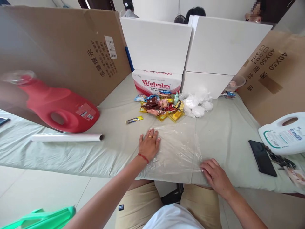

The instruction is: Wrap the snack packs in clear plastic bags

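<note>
A clear plastic bag (178,146) lies spread out on the cloth-covered table in front of me. My left hand (149,146) rests flat at its left side, fingers stretched out and pressing on the film. At the bag's lower right corner, my right hand (215,175) has its fingers curled together, pinching the edge. Beyond the bag is a heap of wrapped snacks (160,105) in mixed colours. One slim yellow-and-dark packet (134,120) lies apart, left of the heap. Crumpled clear plastic bags (196,105) are bunched to the heap's right.
A Wahaba-style red-and-white carton (157,83) and white boxes (156,44) stand behind. Cardboard (71,41) walls the left. A red jug (64,106) and white roll (69,137) lie left; a white detergent bottle (286,135) and black phone (262,158) lie right.
</note>
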The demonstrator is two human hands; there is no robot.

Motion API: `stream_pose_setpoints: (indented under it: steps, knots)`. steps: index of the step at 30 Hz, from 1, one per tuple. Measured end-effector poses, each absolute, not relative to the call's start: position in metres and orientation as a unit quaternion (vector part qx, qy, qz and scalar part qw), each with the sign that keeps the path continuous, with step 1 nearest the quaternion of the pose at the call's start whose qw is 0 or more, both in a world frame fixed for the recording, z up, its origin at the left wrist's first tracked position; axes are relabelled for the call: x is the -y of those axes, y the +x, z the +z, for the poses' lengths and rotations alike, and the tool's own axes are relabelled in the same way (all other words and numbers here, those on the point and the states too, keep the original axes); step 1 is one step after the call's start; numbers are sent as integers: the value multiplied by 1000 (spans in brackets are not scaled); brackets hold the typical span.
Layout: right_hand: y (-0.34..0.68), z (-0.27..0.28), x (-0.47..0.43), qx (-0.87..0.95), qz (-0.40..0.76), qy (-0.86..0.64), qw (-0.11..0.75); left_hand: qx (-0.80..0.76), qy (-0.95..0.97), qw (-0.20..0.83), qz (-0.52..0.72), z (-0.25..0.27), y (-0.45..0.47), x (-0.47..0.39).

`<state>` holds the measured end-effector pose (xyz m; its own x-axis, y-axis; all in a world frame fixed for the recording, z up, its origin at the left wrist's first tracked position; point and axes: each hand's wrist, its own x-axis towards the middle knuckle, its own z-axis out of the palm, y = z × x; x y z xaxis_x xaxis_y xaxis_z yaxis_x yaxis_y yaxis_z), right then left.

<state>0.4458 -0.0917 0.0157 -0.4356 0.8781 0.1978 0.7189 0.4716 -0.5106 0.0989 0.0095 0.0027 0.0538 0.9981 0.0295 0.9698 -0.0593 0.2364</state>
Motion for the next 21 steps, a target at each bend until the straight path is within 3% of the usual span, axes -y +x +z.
stream_pose_setpoints:
  steps: [5,9,13,17,21]
  knots:
    - [465,45,75,803,290,-481,200,-651,750,84,83,-1,83,-22]
    - [453,78,16,732,294,-565,240,-652,748,72,103,1,69,-30]
    - [403,88,-55,730,296,-574,223,-635,764,76,90,-1,58,-32]
    - [331,79,-114,812,243,-497,185,-631,768,81,78,-1,57,-31]
    - [265,81,-161,858,120,-465,182,-630,769,78,77,-2,58,-31]
